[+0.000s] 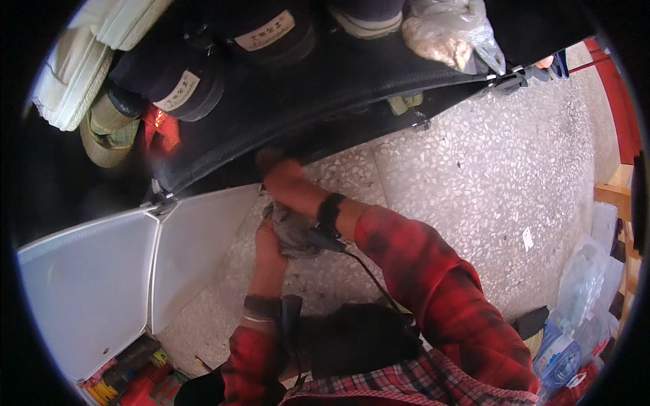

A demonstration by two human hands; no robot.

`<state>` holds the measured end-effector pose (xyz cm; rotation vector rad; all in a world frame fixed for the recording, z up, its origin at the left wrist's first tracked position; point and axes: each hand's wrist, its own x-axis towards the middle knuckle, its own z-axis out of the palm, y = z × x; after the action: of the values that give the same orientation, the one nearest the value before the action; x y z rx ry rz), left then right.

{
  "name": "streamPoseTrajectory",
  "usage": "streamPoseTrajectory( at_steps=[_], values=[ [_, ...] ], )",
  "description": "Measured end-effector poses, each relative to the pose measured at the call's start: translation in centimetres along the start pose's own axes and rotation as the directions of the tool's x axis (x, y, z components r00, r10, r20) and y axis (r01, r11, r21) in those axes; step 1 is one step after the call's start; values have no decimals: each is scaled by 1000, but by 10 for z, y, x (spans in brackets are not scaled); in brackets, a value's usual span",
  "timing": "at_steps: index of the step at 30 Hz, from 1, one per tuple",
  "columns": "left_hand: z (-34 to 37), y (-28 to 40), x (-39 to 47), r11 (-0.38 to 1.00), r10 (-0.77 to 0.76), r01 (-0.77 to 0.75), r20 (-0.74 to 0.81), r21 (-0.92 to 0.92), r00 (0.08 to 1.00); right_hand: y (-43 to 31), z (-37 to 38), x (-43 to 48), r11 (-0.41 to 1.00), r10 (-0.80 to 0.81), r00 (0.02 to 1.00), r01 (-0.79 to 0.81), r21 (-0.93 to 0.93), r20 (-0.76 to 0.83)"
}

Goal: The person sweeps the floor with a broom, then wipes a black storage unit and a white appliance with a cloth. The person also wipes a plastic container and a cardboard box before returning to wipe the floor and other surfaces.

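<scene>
My left hand (pixel 269 241) grips a bunched grey cloth (pixel 297 233) above the speckled floor. My right hand (pixel 283 175) is just beyond it, blurred, at the front opening of a black shoe rack (pixel 325 109); its fingertips fade into the dark, so what they touch is hidden. Dark bands circle both wrists, and a black cable runs from the right one. Close to my hands on the left, a translucent white panel (pixel 203 248) hangs from the rack, joined to a second panel (pixel 89 289).
On the rack stand dark shoes with labels (pixel 177 91), white shoes (pixel 76 76), a green shoe (pixel 109 132), a red ribbon (pixel 161 129) and a plastic bag (pixel 447 35). Terrazzo floor (pixel 467 177) spreads right. Plastic packages (pixel 574 304) lie at the right edge.
</scene>
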<state>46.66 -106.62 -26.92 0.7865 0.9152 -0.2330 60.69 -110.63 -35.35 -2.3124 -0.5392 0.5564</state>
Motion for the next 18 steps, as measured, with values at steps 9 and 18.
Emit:
streamPoseTrajectory(
  at_steps=[9, 18],
  values=[
    [28, -17, -17, 984, -145, 139, 48, 115, 988, 35, -57, -66, 885, 104, 979, -10, 465, -177],
    [61, -21, -8, 975, -96, 81, 61, 206, 994, 66, -78, -61, 998, -62, 993, 60, -16, -104]
  ],
)
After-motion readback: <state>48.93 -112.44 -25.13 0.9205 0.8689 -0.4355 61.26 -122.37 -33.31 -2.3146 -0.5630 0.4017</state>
